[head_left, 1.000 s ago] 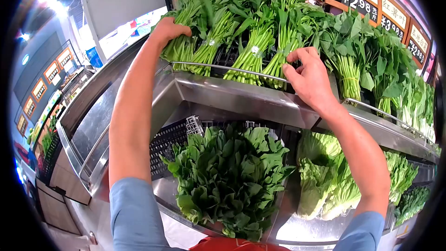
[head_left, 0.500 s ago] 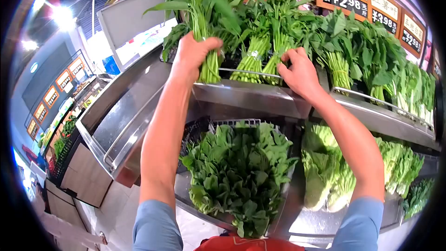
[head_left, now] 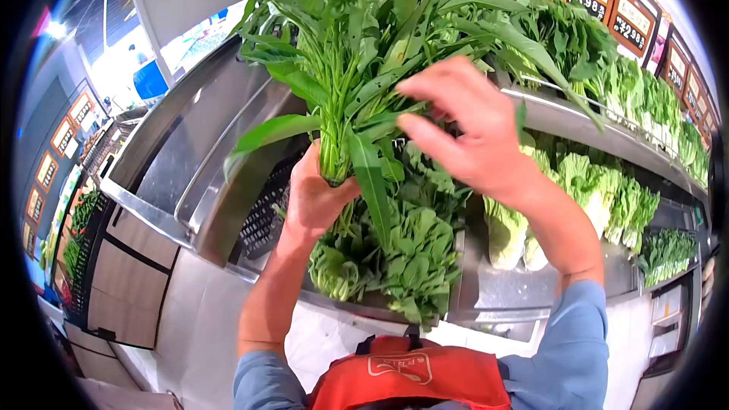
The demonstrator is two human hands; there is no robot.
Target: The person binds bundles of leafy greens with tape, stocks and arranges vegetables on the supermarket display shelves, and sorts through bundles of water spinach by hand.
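While the left hand grips a bunch of long-leaved greens near the cut ends of its stems, the right hand is raised beside the foliage, just right of the frame's center. The bunch stands nearly upright in the upper middle of the frame, its long axis running from the stem ends at the left hand to a wide spray of leaves near the top edge. Some leaves droop over the stems, and one sticks out to the left.

The left hand is nearer the stems, closed around them with its thumb at their right side; its forearm rises steeply from the lower left. The right hand is nearer the leaves, its thumb and forefinger spread wide and pointing left toward the bunch. Whether their tips touch a leaf cannot be told. The right elbow is bent, with the forearm angling up and to the left from a blue sleeve.

Below the bunch, broad-leaved greens lie on a lower metal shelf, with a black crate to their left and pale leafy heads to their right. Price signs line the upper right, and a red apron shows at bottom center.
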